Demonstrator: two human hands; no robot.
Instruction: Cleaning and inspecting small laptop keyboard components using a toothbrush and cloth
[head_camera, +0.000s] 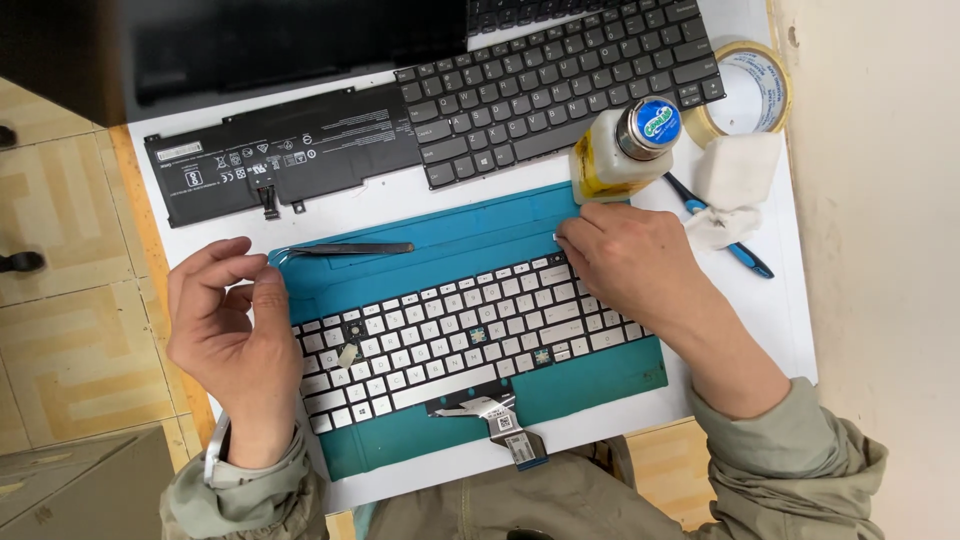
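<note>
Flanking silver keyboard (450, 335): hands; blue-capped yellow bottle (622, 150) behind.

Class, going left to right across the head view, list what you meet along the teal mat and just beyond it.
Left hand → tweezers → white keyboard → right hand → blue-handled tool.

We rest our left hand (235, 335) and right hand (625, 262) on a silver keyboard (450, 335) (several keycaps missing) lying on the teal mat (450, 240), tweezers (350, 249) just above.
</note>
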